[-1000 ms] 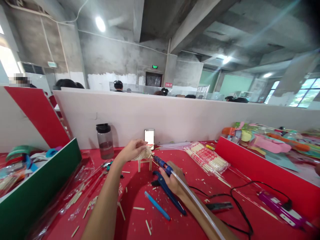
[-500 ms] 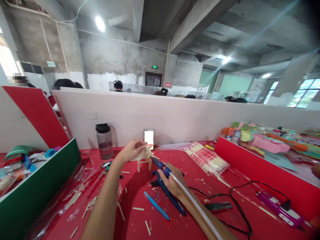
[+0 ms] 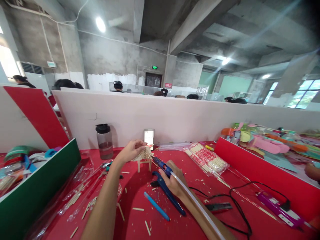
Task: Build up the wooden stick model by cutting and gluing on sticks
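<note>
My left hand (image 3: 132,150) is closed, its fingertips pinched at the roof top of a small house made of wooden sticks (image 3: 144,155), which stands on thin legs. A thin piece with red on it shows at those fingertips; its far end is hard to make out. My right hand (image 3: 173,178) is wrapped round a blue hot glue gun (image 3: 163,168). The nozzle points at the right side of the roof, and a long clear glue stick (image 3: 195,203) runs out of its back. Below lie a dark blue cutter tool (image 3: 170,195) and a light blue pen (image 3: 156,206).
Stick offcuts litter the red table (image 3: 135,226). A water bottle (image 3: 104,143) and a lit phone (image 3: 149,137) stand at the back panel. Bundled chopsticks (image 3: 206,158), a black cable (image 3: 231,193) and a purple power strip (image 3: 280,208) lie right. Low dividers (image 3: 45,186) flank both sides.
The glue gun's nozzle has drawn back slightly to the right, off the roof edge. My left hand and the stick house look unmoved.
</note>
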Available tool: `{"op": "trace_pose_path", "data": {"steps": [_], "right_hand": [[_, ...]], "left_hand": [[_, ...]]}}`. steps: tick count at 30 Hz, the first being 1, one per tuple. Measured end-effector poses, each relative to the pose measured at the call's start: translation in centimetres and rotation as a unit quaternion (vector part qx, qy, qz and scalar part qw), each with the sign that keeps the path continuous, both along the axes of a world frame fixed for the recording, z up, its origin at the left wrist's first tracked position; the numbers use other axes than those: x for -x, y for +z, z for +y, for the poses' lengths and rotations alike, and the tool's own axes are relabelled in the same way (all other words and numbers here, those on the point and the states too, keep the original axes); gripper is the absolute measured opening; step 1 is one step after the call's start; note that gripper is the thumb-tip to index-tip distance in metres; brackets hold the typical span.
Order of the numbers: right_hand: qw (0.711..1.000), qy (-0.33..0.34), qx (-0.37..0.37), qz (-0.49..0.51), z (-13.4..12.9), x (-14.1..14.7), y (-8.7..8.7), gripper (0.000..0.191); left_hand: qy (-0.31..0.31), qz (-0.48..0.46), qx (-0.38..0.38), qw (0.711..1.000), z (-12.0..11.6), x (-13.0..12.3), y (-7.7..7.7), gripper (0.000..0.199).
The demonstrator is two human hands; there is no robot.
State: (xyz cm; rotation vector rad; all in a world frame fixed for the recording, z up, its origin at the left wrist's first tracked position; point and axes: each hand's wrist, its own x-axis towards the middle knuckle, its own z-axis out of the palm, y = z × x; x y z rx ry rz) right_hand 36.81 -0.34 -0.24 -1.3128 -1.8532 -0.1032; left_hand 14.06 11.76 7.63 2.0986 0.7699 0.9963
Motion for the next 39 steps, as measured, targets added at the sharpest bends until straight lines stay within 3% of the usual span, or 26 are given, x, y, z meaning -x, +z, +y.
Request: {"op": "trace_pose_path", "data": {"steps": [17, 23, 29, 39], "right_hand": [[0.999, -0.027, -0.024, 0.000, 1.0, -0.2, -1.0, 0.026], [0.999, -0.039, -0.022, 0.013, 0.7, 0.2, -0.9, 0.025], [1.000, -0.001, 0.023, 0.005, 0.0, 0.3, -0.4, 0.026], [0.999, -0.011, 0.009, 0.039, -0.2, 0.3, 0.3, 0.025]], "left_hand": [[0.004, 0.008, -0.004, 1.000, -0.1, 0.0, 0.2, 0.032], [-0.002, 0.004, -0.003, 1.000, -0.3, 0.0, 0.3, 0.033], [-0.004, -0.002, 0.003, 1.000, -0.4, 0.0, 0.4, 0.033], [-0.006, 0.002, 0.007, 1.000, 0.0, 0.1, -0.1, 0.033]]}}
